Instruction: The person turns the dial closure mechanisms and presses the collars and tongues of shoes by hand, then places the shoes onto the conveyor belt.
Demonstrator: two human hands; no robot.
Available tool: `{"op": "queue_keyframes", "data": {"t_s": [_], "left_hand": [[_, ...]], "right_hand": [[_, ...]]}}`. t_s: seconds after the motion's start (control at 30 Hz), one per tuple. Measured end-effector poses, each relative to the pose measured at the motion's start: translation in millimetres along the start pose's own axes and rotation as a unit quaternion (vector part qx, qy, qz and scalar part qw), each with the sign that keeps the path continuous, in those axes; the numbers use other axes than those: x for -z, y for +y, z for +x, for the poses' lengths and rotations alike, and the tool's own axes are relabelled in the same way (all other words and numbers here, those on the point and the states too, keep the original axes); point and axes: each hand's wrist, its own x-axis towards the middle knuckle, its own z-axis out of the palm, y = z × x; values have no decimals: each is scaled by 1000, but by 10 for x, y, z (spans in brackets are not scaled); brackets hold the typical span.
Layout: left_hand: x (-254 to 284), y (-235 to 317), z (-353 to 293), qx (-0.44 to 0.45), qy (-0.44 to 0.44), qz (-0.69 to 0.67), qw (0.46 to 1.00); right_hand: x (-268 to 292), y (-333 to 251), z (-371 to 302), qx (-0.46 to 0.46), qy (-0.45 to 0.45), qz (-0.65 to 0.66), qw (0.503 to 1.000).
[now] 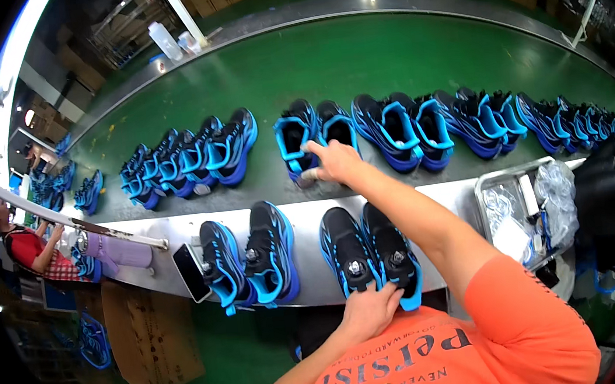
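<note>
- Reaching out over the metal counter (178,230) from the head view, the right hand (330,161) stretches to the green conveyor belt (325,64) and rests its fingers on the blue collar of a black-and-blue shoe (295,138). The fingers look pressed down on its top edge, thumb beneath; whether it is truly pinched cannot be told.
- The left hand (369,310) sits at the near edge of the counter, curled loosely against the heels of a pair of dial-laced shoes (368,249) that lie side by side, toes pointing to the belt.
- A second pair (251,260) lies further left on the counter, with a dark phone (191,271) just beside it.
- Rows of matching shoes (463,121) run along the near side of the belt.
- A metal tray (487,193) with clear bags stands at the counter's right end.
- By judgement, the step in hand is fetching a shoe off the belt; the next move calls for a firm hold on the collar and a clean lift over the belt's edge without knocking its neighbour.
</note>
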Motion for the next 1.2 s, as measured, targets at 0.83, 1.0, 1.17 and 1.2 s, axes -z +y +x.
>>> {"op": "queue_keyframes", "data": {"t_s": [0.83, 1.0, 1.17, 1.2], "left_hand": [[1450, -1026, 1406, 27, 328, 239, 913], [1258, -660, 787, -21, 318, -256, 913], [817, -534, 36, -22, 101, -294, 950], [713, -447, -47, 20, 89, -263, 961]], "right_hand": [[1778, -21, -1422, 69, 84, 270, 957], [1433, 36, -2214, 122, 68, 176, 974], [573, -158, -2684, 100, -36, 63, 992], [378, -103, -2737, 132, -79, 31, 988]]}}
